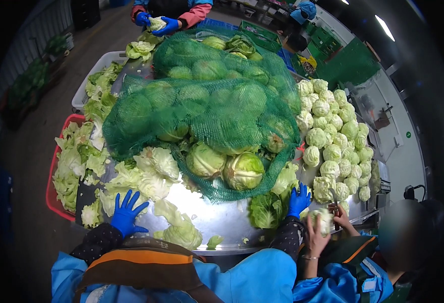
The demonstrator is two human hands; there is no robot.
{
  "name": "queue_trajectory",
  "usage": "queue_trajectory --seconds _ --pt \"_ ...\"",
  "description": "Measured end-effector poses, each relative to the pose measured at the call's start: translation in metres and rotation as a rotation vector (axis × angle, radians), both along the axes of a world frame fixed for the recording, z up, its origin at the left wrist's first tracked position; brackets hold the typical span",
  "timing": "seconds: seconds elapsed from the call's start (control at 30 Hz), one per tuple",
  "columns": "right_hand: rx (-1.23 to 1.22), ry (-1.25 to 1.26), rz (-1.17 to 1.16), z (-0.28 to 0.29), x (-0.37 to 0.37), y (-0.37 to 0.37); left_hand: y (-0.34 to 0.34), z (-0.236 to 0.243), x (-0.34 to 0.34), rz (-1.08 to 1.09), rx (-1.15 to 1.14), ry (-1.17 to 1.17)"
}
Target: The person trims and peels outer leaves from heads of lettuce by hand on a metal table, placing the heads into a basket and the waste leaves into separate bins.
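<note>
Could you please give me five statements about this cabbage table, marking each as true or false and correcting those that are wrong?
1. The person's left hand has its fingers spread. True.
2. The person's right hand grips a knife. False: it holds no knife; a bladed tool is in a co-worker's bare hand.
3. Whole cabbages lie in green netting. True.
4. The pile of pale heads lies left of the netting. False: it lies to the right.
5. The red crate holds loose leaves. True.
</note>
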State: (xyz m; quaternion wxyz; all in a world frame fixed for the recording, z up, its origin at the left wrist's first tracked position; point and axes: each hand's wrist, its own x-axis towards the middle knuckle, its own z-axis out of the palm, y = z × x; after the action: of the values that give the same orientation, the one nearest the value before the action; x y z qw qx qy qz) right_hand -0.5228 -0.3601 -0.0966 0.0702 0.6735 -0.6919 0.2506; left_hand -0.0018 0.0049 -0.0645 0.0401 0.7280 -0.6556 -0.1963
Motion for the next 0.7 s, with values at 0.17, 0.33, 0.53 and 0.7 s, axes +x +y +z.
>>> queue_trajectory --seconds 0.17,0.33,0.53,0.7 --pt "0.191 -0.062 -0.028 -0.071 -0.025 -0.014 -0.007 -0.003 -0.006 -0.016 -0.008 0.003" --pt "0.147 -0.420 0.088 -0.078 -0.025 0.009 -0.011 -0.006 -0.005 -0.048 -0.035 0.025" --pt "0.088 -0.601 0.127 -0.073 0.050 0.083 0.001 -0.014 0.001 -0.068 -0.098 0.004" --pt "0.217 -1.050 0.102 -0.060 0.102 0.161 0.007 -0.019 0.010 -0.085 -0.179 0.065"
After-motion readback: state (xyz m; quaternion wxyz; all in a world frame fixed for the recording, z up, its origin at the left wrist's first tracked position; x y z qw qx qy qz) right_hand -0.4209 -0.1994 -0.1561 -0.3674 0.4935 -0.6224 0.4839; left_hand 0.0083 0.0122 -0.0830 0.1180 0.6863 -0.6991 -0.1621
